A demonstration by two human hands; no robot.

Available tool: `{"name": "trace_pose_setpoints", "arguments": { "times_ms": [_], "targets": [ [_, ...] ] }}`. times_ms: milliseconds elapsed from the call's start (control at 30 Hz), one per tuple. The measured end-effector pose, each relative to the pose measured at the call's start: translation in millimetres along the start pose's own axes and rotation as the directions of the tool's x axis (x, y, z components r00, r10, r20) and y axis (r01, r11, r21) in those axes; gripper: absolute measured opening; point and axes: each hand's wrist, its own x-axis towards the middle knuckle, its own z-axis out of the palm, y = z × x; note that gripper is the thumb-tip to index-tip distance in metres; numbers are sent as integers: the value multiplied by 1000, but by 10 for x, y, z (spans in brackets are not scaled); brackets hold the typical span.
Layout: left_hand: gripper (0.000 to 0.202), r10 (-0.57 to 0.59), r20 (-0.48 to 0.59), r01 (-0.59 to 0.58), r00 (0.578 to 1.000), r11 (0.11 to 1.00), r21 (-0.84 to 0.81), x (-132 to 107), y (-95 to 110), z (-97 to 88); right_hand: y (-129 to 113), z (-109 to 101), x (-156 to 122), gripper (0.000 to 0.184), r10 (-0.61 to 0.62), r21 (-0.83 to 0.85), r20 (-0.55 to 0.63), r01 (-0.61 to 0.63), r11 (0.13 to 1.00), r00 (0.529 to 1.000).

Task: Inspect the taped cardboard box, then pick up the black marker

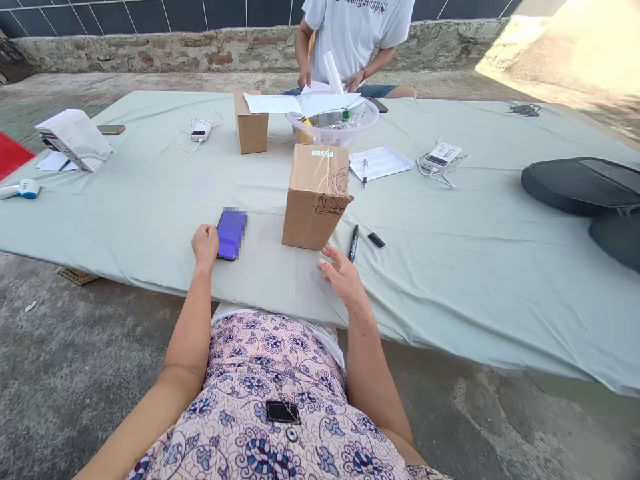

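My left hand (205, 247) rests on the table as a loose fist, right beside a phone (231, 233) with a blue screen whose right edge is blurred. My right hand (343, 272) is open, thumb and fingers apart, close to the lower right corner of a brown cardboard box (313, 217). That box stands upright and has black scribbled lines on its top and front edge. Just right of my right hand lies an uncapped black marker (354, 243), with its cap (376, 239) a little farther right.
Across the table (470, 267) a person in a white T-shirt (357, 40) sits behind a clear plastic basin (333, 137) with papers over it. Another box (251, 130), a written sheet (385, 162) with a pen, two white power banks, a thermometer gun (25, 189) and black bags (580, 187) lie around.
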Motion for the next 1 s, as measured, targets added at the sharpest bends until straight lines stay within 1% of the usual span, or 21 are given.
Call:
{"name": "trace_pose_setpoints", "arguments": {
  "times_ms": [133,200,233,300,367,433,467,533,600,633,667,700,733,767,833,900,1000],
  "targets": [
    [12,83,-48,-80,995,995,53,-48,106,-39,39,19,26,77,-5,-13,-34,4,1000,999],
    [16,135,-66,-132,989,990,50,-107,185,-46,63,26,41,81,-11,-10,-54,11,1000,998],
    [19,162,-55,-160,985,986,36,-145,232,-46,76,30,51,83,-17,-7,-64,17,1000,998],
    [23,219,0,-219,976,975,-30,-234,341,-38,101,42,73,86,-37,-4,-78,36,999,996],
    [26,300,77,-287,951,947,-145,-339,470,-9,122,60,98,88,-64,-13,-75,63,998,995],
    [36,414,155,-369,897,894,-254,-453,610,56,131,83,121,88,-91,-24,-67,89,996,994],
    [43,472,194,-408,860,864,-296,-510,681,105,129,95,131,88,-101,-26,-68,100,995,993],
    [60,578,267,-473,771,801,-367,-618,810,237,112,118,144,89,-117,-22,-72,116,993,991],
    [75,669,297,-531,682,731,-428,-717,903,403,80,138,144,91,-137,-18,-70,136,991,988],
    [80,705,298,-558,643,698,-448,-766,930,491,62,146,138,92,-146,-21,-65,145,989,987],
    [85,733,297,-585,612,672,-455,-816,941,574,44,152,127,92,-153,-25,-58,152,988,986],
    [88,750,293,-607,592,655,-449,-868,937,648,29,157,111,92,-160,-27,-51,159,987,986],
    [89,760,287,-627,583,646,-435,-921,918,708,17,160,91,92,-164,-26,-47,162,986,985],
    [89,764,276,-643,583,642,-417,-973,888,751,10,161,69,91,-163,-26,-47,162,986,985],
    [86,769,238,-666,593,635,-392,-1068,811,777,10,160,18,88,-163,-22,-60,162,987,985],
    [82,777,212,-680,593,624,-386,-1130,743,736,20,156,-34,84,-166,-24,-78,165,986,983],
    [78,779,219,-683,588,623,-382,-1149,703,618,26,147,-99,82,-173,-27,-95,171,985,980]
  ]
}}
